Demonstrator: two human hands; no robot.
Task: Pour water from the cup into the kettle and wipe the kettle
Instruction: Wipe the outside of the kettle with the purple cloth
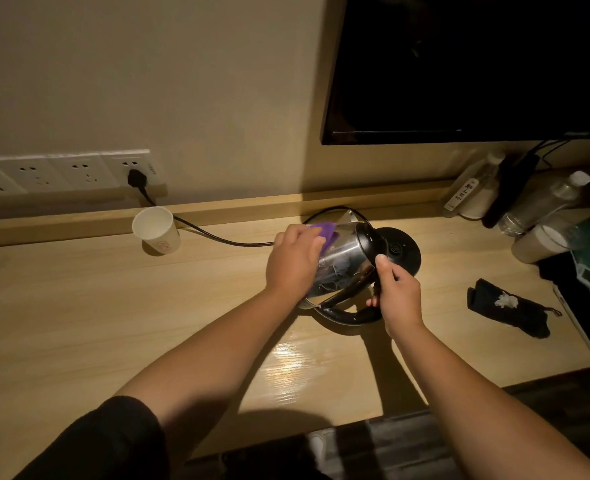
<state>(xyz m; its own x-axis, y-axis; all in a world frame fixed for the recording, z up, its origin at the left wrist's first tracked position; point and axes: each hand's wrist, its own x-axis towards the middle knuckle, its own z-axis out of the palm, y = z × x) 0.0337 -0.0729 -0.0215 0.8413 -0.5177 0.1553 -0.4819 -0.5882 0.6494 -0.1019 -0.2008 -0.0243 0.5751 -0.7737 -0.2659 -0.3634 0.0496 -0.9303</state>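
Tilted kettle [347, 259] btwn hands: L [295, 261] presses cloth [324, 232], R [399, 297] grips handle.

Kettle [345, 261] tipped on its side on desk [79, 306], btwn both hands. Left hand [295, 261] on its left flank, pressing cloth [324, 232] to body. Right hand [395, 294] at its near-right, round handle [345, 308]. Base [402, 249] just behind right hand, touching kettle's bottom end. Cup [156, 230] upright, well left of left hand, near wall. Plug [137, 178] in socket behind cup; cord [217, 237] runs toward left hand. Bottles [542, 202] far right of right hand, at back.
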